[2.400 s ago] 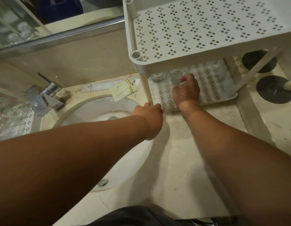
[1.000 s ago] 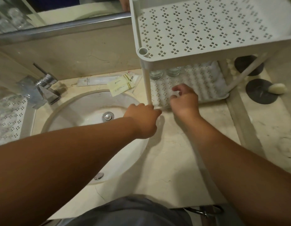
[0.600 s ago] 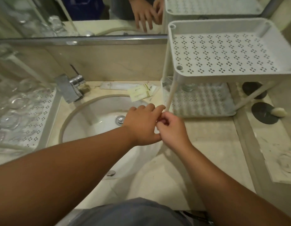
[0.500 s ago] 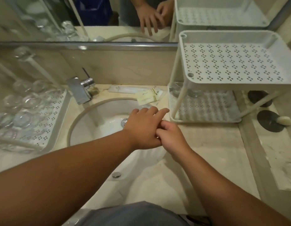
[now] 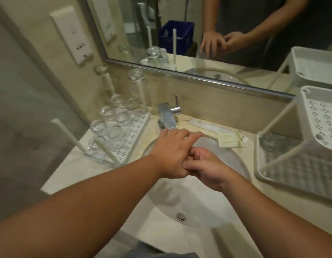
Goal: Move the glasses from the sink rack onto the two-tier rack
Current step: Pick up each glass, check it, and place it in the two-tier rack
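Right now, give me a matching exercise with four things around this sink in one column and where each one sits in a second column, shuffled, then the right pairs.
Things:
1. glasses
2. faucet
3. two-tier rack
4. left hand

Places:
A. right of the basin, one glass on its lower shelf
B. over the basin, touching the right hand
C. on the perforated sink rack, left of the basin
D. behind the basin, against the back wall under the mirror

Pairs: 1-C, 2-D, 3-A, 4-B
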### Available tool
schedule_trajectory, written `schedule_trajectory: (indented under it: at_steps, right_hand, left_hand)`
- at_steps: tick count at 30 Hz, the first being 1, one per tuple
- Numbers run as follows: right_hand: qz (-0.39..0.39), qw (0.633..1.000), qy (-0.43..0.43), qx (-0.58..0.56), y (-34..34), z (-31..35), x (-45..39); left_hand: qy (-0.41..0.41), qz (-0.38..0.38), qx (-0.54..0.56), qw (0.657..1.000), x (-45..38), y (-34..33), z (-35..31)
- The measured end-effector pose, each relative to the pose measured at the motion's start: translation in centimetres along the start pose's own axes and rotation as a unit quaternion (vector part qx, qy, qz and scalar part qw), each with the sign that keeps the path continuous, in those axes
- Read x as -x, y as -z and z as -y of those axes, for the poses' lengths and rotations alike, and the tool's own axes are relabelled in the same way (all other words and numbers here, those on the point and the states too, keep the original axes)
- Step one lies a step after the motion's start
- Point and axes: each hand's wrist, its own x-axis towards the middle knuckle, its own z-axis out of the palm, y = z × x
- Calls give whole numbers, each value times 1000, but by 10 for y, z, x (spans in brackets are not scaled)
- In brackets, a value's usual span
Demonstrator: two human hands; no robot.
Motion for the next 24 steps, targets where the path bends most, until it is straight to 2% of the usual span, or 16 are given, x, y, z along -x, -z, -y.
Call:
schedule_trajectory:
  at_steps: [3, 8, 17, 21, 24]
  right_hand:
    - [8, 1000, 7, 24, -24, 13, -24]
    - [-23, 994, 49, 91, -57, 36, -67]
    - [-96, 984, 76, 133, -88, 66, -140]
    - [-182, 953, 115, 212, -97, 79, -172]
    - [-242, 904, 169, 308, -99, 94, -194]
  left_hand:
    - [44, -8, -18, 999, 14, 13, 33]
    - [113, -27, -62, 991, 29, 40, 88]
    - [164, -44, -119, 978, 29, 83, 164]
    - [191, -34, -106, 975, 23, 94, 191]
    - [197, -34, -91, 976, 18, 99, 207]
